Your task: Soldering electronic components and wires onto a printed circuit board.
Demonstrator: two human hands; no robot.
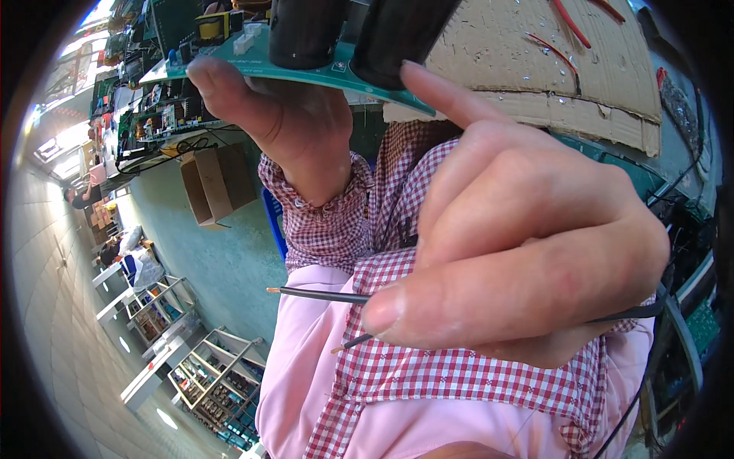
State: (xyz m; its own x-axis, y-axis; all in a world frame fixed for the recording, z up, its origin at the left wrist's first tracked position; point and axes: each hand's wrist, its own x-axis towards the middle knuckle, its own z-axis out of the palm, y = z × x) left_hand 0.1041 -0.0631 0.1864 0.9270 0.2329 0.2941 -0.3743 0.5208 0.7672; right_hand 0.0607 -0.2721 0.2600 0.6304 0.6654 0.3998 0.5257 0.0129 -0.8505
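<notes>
My left hand grips a green circuit board from below, thumb at its near edge and the other fingers hidden under it. Two large black cylindrical capacitors stand on the board, beside a yellow-and-black transformer and a small white connector. Closer to me, my right hand pinches black wires between thumb and curled fingers. Two bare copper ends stick out to the left. Its index finger stretches toward the base of the right-hand capacitor, seemingly touching there.
Flattened cardboard covers the bench at the far right, with red wire pieces and metal scraps on it. More boards crowd the far left. An open carton sits on the floor; racks stand farther left.
</notes>
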